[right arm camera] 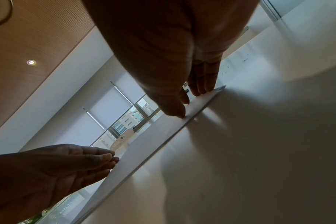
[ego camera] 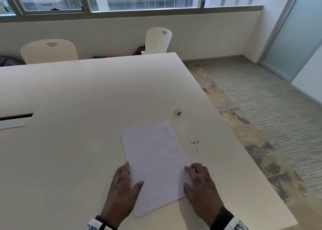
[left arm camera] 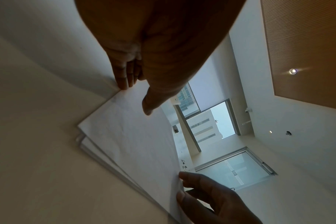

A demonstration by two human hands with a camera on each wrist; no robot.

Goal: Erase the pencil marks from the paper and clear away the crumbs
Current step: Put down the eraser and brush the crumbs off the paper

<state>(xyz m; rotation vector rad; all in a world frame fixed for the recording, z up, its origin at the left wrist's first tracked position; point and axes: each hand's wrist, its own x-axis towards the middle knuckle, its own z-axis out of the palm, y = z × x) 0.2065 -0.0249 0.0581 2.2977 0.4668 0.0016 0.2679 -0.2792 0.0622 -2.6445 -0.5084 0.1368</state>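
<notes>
1. A pale bench (ego camera: 87,94) is carrying everything.
2. A thin stack of white paper (ego camera: 155,161) is lying flat on the bench near its front edge.
3. A small eraser (ego camera: 177,111) is sitting beyond the paper, apart from it.
4. Dark crumbs (ego camera: 195,143) are lying scattered just right of the paper.

Two white chairs (ego camera: 49,51) behind table (ego camera: 87,90).
</notes>
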